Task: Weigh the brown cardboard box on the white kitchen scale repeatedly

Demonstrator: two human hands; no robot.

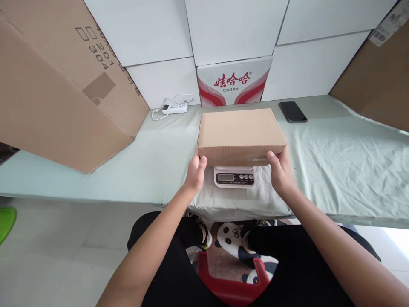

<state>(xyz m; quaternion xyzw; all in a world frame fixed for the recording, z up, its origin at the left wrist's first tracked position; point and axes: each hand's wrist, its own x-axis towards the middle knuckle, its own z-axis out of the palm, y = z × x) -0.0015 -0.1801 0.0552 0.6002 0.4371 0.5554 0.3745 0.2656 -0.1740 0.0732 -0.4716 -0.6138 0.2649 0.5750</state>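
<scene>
Cardboard box [241, 130] in a two-handed grip over the scale [234, 178]!

Nearest, the pale green cloth [162, 170] drops over the table's front edge; just beyond, the scale shows its display and buttons, the rest hidden beneath the box. Now the hands: left hand [196, 172] at the near left corner, right hand [281, 174] at the near right, both part-curled around it, thumbs on the front face, most fingers out of sight. Neither is clearly nearer! The box lies straight ahead between them, long axis left to right; whether it touches the scale, I cannot tell. Cloth stretches out both sides. Farther back, a phone [292, 111] lies beyond the right side, and a red-and-white carton [234, 83] walls off the far edge.
</scene>
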